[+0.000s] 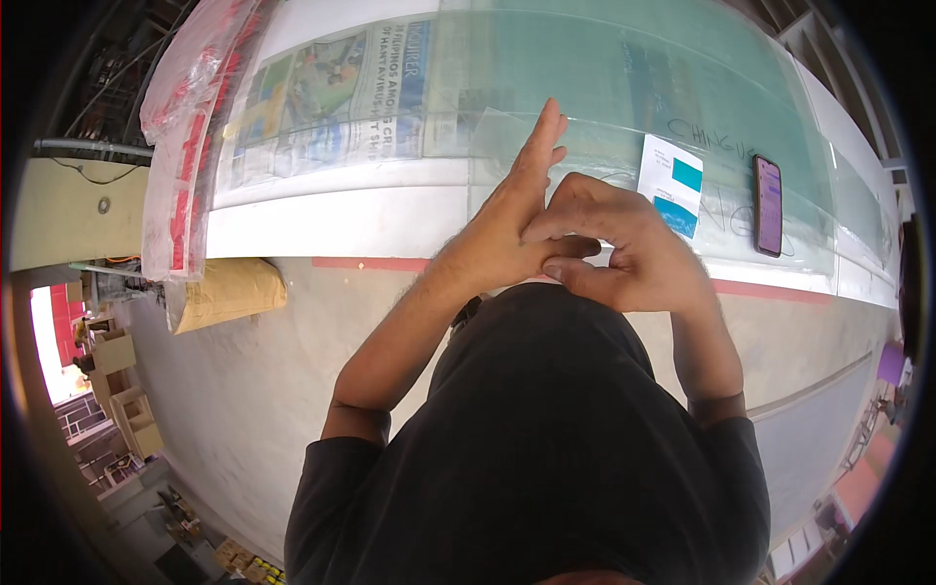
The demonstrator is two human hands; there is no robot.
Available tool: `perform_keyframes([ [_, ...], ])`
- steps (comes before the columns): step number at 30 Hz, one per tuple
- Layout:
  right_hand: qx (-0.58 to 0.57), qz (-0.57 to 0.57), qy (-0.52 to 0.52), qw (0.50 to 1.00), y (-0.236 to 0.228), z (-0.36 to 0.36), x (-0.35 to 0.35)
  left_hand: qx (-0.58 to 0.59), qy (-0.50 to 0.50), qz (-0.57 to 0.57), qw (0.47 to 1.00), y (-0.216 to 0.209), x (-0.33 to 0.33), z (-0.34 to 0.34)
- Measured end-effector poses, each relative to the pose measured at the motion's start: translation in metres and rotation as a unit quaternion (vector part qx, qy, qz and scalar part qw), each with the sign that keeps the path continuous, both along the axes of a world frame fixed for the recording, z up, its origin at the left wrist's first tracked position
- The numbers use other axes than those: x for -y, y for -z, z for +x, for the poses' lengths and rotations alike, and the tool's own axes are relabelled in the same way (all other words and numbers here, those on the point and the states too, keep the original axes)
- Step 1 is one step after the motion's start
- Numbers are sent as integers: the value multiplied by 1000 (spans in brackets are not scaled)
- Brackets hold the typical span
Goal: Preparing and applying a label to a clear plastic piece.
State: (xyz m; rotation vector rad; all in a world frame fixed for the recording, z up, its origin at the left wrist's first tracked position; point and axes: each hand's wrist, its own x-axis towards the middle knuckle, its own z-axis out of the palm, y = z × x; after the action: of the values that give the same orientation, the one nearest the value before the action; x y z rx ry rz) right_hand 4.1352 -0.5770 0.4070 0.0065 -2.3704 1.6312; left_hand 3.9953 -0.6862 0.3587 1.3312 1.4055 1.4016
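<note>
My left hand is raised in front of my body over the near edge of the table, its fingers stretched out and pointing away from me. My right hand meets it from the right, with bent fingers against the left palm. Its thumb and fingers are drawn together near the base of the left hand; what lies between them, if anything, is hidden. Just beyond my right hand, a white card with teal blocks rests on the glass. Right of it lies a phone with its screen lit.
A glass-topped white table spans the view ahead, with newspaper under clear sheeting and handwriting near the card. Red-marked plastic wrap hangs over its left end. Below that is a brown paper package. Boxes stand far left.
</note>
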Motion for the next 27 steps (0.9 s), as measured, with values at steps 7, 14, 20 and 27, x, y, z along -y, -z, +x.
perform_keyframes([
  [7, 70, 19, 0, 997, -8, 0, 3, -11, 9, 5, 1000, 5, 1, 5],
  [14, 86, 19, -16, 996, -6, 1, 4, 14, -11, -17, 1000, 7, 3, 9],
  [20, 61, -4, -29, 998, 6, 9, -2, -38, -27, -24, 999, 0, 11, 11],
  [27, 52, 68, 319, 944, 47, 55, -42, -230, -204, -26, 951, 25, 23, -31],
])
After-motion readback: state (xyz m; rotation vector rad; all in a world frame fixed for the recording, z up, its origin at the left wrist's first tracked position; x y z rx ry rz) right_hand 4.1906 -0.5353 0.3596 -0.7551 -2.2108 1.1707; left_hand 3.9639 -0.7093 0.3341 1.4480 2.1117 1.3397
